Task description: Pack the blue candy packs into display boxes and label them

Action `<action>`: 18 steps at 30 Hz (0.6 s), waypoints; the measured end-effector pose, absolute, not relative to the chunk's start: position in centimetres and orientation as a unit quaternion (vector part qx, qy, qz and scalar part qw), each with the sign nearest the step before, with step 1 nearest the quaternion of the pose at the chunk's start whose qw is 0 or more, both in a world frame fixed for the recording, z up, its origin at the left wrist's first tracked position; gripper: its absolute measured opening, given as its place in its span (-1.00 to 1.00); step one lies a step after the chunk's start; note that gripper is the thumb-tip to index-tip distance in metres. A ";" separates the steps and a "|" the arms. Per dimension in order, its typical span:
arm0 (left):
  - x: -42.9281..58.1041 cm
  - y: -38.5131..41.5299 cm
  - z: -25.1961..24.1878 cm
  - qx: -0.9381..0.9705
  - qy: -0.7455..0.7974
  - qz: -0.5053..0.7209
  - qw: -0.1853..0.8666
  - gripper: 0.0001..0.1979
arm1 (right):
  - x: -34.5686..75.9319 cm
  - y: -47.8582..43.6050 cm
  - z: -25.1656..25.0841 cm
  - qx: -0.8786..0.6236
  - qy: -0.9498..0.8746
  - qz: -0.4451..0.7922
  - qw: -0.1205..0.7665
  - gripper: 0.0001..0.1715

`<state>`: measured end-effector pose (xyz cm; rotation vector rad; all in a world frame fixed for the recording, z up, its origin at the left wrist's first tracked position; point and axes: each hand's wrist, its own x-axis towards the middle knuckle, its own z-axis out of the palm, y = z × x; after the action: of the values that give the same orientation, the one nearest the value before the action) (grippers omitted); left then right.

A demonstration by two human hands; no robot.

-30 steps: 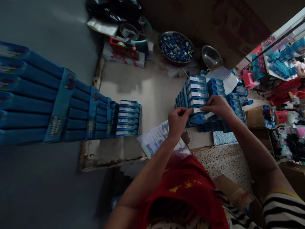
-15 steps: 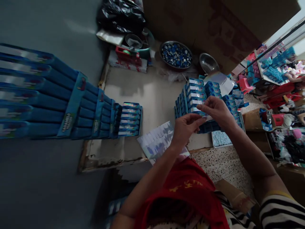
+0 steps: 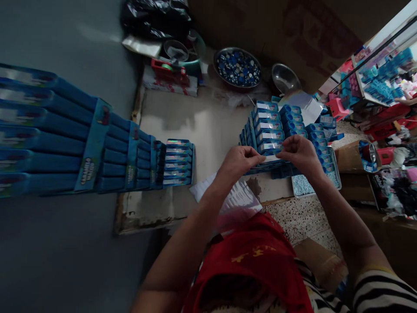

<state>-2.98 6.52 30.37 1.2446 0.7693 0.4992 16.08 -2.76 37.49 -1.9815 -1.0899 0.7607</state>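
Observation:
Between my two hands a small white sticker (image 3: 271, 158) lies against the nearest blue box in a stack. My left hand (image 3: 239, 163) pinches its left end with thumb and forefinger. At the other end, the fingertips of my right hand (image 3: 299, 155) are closed on it. The stacked blue boxes (image 3: 269, 126) behind carry similar white strips on their ends. Below my left forearm, partly covered by it, a sheet of white stickers (image 3: 243, 198) rests at the table's front edge.
More blue boxes (image 3: 177, 163) stand in a long row on the left. At the back are a metal bowl of blue caps (image 3: 237, 69), another metal bowl (image 3: 285, 79) and a red tape dispenser (image 3: 169, 71). A tray of pale beads (image 3: 302, 186) sits at the right edge.
My hands have moved apart and lowered, bringing the sticker down to the end of the nearest box. The view has shifted slightly.

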 end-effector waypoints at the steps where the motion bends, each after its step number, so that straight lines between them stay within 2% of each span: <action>1: -2.7 6.7 30.0 0.563 0.352 0.218 0.716 -0.64 | 16.1 -2.6 37.3 -0.774 -0.427 0.293 0.364 -0.48; 12: -2.2 7.1 28.3 0.490 0.346 0.173 0.781 -0.63 | 15.9 -1.9 36.6 -0.793 -0.447 0.267 0.316 -0.50; 15: -1.9 6.3 27.3 0.476 0.355 0.180 0.784 -0.62 | 16.4 -2.3 36.5 -0.814 -0.471 0.203 0.274 -0.43; 18: -1.4 5.2 25.8 0.480 0.436 0.206 0.733 -0.55 | 17.3 -2.7 36.6 -0.837 -0.485 0.122 0.221 -0.32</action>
<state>-1.40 5.17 25.76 1.0550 0.9578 0.4530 17.34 -2.74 36.64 -2.3148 -1.3419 0.3362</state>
